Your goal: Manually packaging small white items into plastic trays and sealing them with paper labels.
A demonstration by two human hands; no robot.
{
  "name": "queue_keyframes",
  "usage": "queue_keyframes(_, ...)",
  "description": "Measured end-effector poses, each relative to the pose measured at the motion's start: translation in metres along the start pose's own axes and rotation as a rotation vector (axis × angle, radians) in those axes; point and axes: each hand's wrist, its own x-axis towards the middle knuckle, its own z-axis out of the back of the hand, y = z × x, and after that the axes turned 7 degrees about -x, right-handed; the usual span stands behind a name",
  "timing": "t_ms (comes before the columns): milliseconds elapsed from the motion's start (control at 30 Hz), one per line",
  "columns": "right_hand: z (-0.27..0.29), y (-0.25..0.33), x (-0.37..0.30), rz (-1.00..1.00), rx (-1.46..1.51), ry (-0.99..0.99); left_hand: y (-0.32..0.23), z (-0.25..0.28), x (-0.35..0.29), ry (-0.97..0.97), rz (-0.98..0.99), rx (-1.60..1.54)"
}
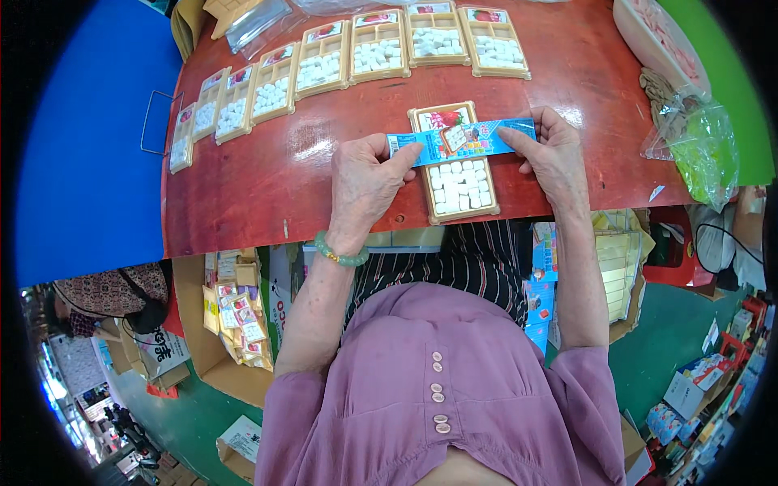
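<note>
My left hand (365,182), with a green bead bracelet at the wrist, pinches one end of a blue printed cardboard strip (478,139). At its other end my right hand (559,158) grips the strip between thumb and fingers. The strip stretches crosswise over the middle of a light tan tray (466,216) and hides that part. Small white blocks (460,188) fill the tray's near section, and a strawberry picture card (446,119) shows at its far end. Whether the strip touches the tray I cannot tell.
Similar trays (348,79) of white blocks form a curved row along the far side of the red table (267,182). A white basin (668,49) of pink pieces and a clear plastic bag (705,154) lie far right. Below the left edge stands a cardboard box (194,324) of packed trays.
</note>
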Motion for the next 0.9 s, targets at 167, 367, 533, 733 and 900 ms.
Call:
queue_keyframes(167,-0.002,0.001,0.0,0.01,-0.029,0.0,-0.003,0.0,-0.001,0.001,0.001,0.0)
queue_keyframes(367,-0.005,0.002,-0.001,0.012,-0.032,-0.005,0.001,0.0,0.001,-0.006,-0.045,-0.048)
queue_keyframes(533,-0.005,0.0,-0.002,0.009,-0.077,-0.002,0.001,0.001,0.001,0.008,-0.017,-0.025)
queue_keyframes(733,-0.007,0.0,-0.002,-0.001,-0.083,0.008,0.007,-0.001,0.004,-0.033,-0.082,-0.075)
queue_keyframes(900,-0.009,-0.005,-0.002,0.069,-0.196,-0.04,0.011,-0.005,0.002,-0.089,-0.216,0.069)
